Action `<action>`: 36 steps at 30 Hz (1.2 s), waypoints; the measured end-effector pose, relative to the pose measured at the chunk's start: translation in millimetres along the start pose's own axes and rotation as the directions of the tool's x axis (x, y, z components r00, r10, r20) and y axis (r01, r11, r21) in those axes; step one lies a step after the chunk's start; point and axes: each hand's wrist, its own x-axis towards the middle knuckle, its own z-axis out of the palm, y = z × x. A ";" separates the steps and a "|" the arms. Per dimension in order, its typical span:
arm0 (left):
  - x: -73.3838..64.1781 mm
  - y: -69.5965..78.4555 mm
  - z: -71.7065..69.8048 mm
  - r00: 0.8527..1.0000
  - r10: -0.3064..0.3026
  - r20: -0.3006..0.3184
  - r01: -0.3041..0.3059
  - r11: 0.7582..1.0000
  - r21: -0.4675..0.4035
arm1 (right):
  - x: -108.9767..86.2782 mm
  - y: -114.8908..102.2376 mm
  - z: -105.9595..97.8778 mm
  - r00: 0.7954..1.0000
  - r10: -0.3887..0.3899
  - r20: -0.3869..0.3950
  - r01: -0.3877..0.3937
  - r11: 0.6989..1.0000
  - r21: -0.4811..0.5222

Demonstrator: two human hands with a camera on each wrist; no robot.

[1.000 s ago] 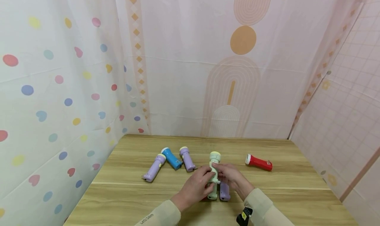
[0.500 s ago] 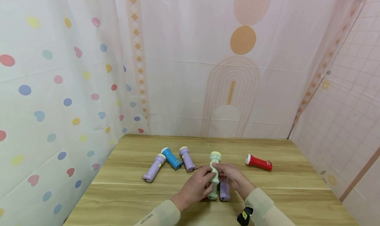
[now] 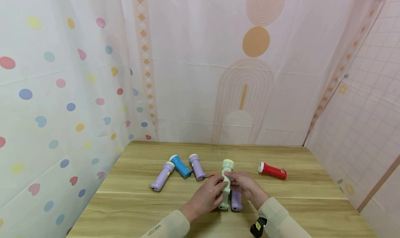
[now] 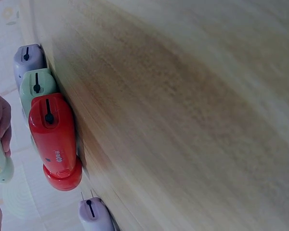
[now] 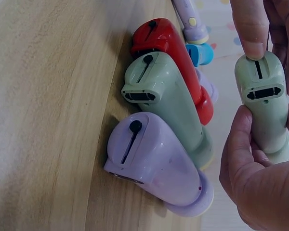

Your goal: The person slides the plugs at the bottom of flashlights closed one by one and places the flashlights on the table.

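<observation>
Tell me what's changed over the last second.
The held green flashlight has shifted slightly right, and the pale tip jutting from its near end earlier no longer shows. The left hand and right hand still hold it. The blue flashlight and far-right red flashlight lie where they were.

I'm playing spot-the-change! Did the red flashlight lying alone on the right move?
No. In the head view, the red flashlight keeps its place and slant relative to the table's back edge.
</observation>
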 end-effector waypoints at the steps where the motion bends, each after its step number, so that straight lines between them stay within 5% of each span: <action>1: 0.1 0.0 0.0 1.000 -0.001 0.007 0.001 1.000 0.000 | 0.2 0.3 -0.5 1.000 0.000 0.000 0.000 1.000 -0.004; 23: 0.8 -1.8 1.0 0.998 0.031 0.054 -0.030 0.999 -0.018 | -3.4 -1.3 -6.0 1.000 0.003 -0.005 -0.004 0.998 -0.069; 36: -2.4 -6.6 4.3 0.997 -0.008 0.077 0.004 0.999 0.043 | -4.0 -0.3 -15.0 1.000 -0.012 0.001 0.012 0.996 -0.087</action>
